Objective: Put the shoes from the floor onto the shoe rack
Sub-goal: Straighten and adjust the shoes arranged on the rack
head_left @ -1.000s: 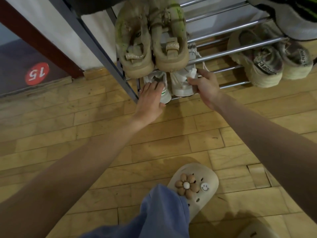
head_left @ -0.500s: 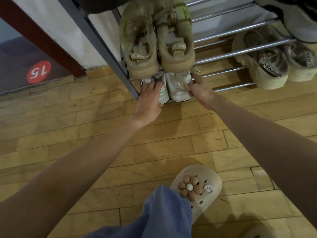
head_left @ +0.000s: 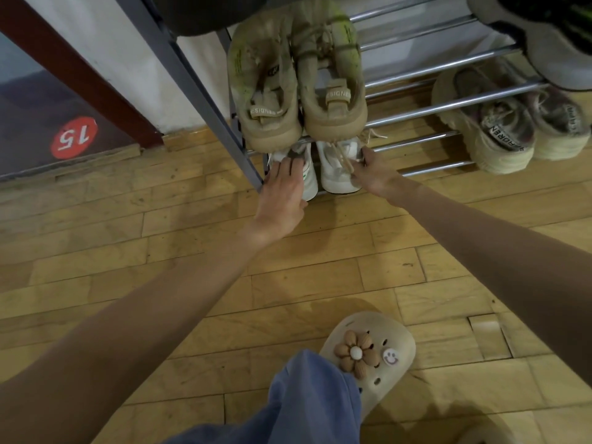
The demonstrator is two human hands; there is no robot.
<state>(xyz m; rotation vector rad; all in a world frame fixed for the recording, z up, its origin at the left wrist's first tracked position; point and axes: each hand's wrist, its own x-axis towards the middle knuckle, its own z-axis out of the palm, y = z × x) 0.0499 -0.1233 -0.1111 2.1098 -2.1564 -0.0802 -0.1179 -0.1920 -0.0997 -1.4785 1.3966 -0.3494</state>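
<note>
Two white sneakers sit side by side on the lowest shelf of the metal shoe rack (head_left: pixel 448 105), heels toward me. My left hand (head_left: pixel 282 197) lies flat on the heel of the left white sneaker (head_left: pixel 310 181), fingers spread over it. My right hand (head_left: pixel 371 174) grips the right side of the right white sneaker (head_left: pixel 336 174), fingers curled on its upper edge. A tan pair of sneakers (head_left: pixel 298 88) on the shelf above hides the white shoes' fronts.
A beige pair of sneakers (head_left: pixel 499 133) rests on the lower shelf at right. A grey shoe (head_left: pixel 557 49) sits on an upper shelf at top right. My foot in a beige clog (head_left: pixel 368 350) stands on the wooden floor. A red 15 sticker (head_left: pixel 74 138) marks the left doorway.
Both hands have pushed the white sneakers further in under the tan pair. My right hand moved from the shoe's top to its right side.
</note>
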